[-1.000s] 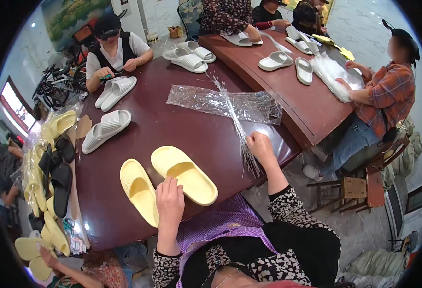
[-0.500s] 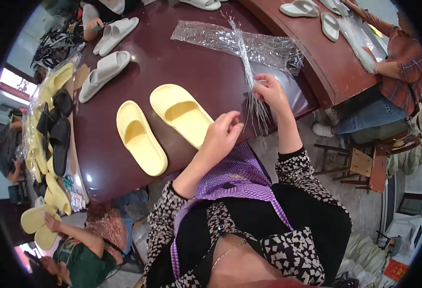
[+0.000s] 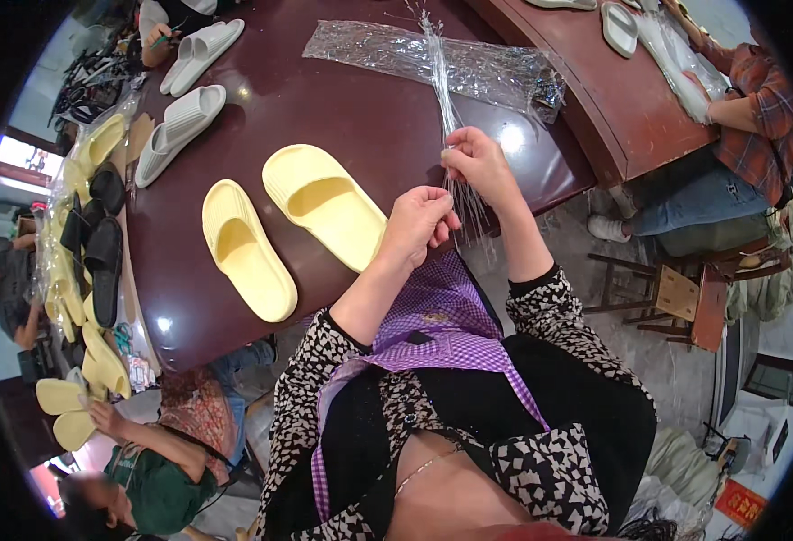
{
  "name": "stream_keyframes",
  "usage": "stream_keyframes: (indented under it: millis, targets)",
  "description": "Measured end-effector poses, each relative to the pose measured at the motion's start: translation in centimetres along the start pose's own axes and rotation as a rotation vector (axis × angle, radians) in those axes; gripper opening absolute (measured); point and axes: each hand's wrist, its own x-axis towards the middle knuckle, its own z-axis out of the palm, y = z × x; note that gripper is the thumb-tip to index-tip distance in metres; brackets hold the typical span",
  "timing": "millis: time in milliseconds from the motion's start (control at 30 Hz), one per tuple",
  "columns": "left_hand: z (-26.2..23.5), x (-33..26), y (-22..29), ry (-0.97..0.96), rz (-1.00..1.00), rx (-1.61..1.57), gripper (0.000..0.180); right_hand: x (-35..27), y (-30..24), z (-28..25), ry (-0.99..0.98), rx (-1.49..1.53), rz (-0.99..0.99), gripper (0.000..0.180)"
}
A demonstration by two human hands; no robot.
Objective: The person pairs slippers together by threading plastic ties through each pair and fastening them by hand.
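Seen from the head camera, the right hand (image 3: 479, 162) pinches a bundle of thin clear strands (image 3: 446, 99) at the near edge of the dark bench (image 3: 342, 117). The left hand (image 3: 419, 224), fingers curled together, pinches the strands' lower ends just beside it. Two yellow slippers (image 3: 279, 225) lie on the bench left of the hands; a clear plastic sheet (image 3: 432, 63) lies beyond them.

You wear a black-and-white patterned top (image 3: 550, 316) with sleeves pushed up the forearms, over it a purple checked apron (image 3: 432, 325). Your left hand (image 3: 419, 225) and right hand (image 3: 478, 162) are bare, no gloves.
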Motion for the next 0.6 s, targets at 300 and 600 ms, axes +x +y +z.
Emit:
stream_keyframes:
  millis: [300, 600]
  targets:
    - [-0.8, -0.7, 0.7, 0.034, -0.059, -0.107, 0.01, 4.1, 0.6, -2.3, 0.299, -0.588, -0.303, 0.023]
    - [-1.5, -1.5, 1.4, 0.037, 0.022, -0.13, 0.016, 5.6, 1.2, 0.7, -0.069, -1.163, -0.485, 0.035]
